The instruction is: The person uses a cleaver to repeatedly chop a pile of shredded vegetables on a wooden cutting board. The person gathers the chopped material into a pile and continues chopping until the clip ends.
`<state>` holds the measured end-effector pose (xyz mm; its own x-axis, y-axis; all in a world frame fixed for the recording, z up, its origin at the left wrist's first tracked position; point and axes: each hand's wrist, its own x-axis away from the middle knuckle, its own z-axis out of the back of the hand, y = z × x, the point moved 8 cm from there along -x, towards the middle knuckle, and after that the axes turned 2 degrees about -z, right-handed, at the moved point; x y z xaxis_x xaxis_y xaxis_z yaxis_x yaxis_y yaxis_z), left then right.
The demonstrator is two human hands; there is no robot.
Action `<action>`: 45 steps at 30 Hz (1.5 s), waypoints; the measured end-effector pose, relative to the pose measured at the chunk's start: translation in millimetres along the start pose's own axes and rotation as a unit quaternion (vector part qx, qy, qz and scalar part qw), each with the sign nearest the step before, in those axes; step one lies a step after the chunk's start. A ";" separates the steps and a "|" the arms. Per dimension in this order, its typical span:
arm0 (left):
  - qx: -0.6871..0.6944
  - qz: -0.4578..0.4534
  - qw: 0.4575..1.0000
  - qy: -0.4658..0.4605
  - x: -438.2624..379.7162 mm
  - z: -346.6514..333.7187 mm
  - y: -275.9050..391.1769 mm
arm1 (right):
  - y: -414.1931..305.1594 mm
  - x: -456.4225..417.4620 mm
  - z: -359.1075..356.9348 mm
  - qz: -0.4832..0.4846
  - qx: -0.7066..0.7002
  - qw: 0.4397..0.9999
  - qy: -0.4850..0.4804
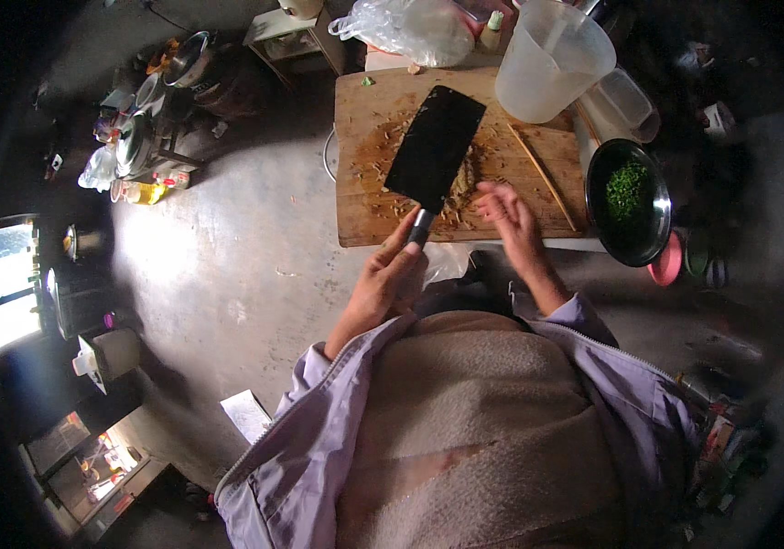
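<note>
A cleaver (436,147) with a broad dark blade is held over the wooden cutting board (354,226), its blade pointing away from me. My left hand (386,271) grips its handle just off the board's near edge. To the right of the blade, my right hand (512,219) has its fingers bent and somewhat apart, slightly blurred, with nothing seen in it. Chopped brown bits (464,182) lie in a small heap and scattered around and partly behind the blade. What the food is, I cannot tell.
A single chopstick (543,177) lies on the board's right side. A translucent plastic pitcher (550,65) stands at the far right corner. Beside the board is a dark bowl (646,233) of chopped greens (628,189). Beyond sit a plastic bag (412,31) and a small bottle (493,31).
</note>
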<state>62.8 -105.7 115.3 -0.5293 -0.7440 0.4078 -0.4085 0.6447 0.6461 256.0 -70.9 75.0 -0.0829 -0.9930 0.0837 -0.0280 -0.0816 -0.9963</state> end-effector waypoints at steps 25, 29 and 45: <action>0.118 -0.253 0.946 0.164 -31.1 164.4 14.4 | -14.0 59.6 22.1 0.234 0.608 0.749 -0.120; 0.150 -0.272 0.936 0.163 -15.7 173.6 14.9 | -5.0 57.7 17.4 0.270 0.624 0.718 -0.149; 0.113 -0.245 0.945 0.185 -11.2 159.9 4.9 | -12.6 -11.6 -23.1 0.290 0.610 0.728 -0.118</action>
<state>-52.2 -66.2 10.7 0.0427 -0.9465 0.3199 -0.7078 0.1974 0.6783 234.3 -56.4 87.1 0.4487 -0.8658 -0.2216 0.8611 0.4852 -0.1522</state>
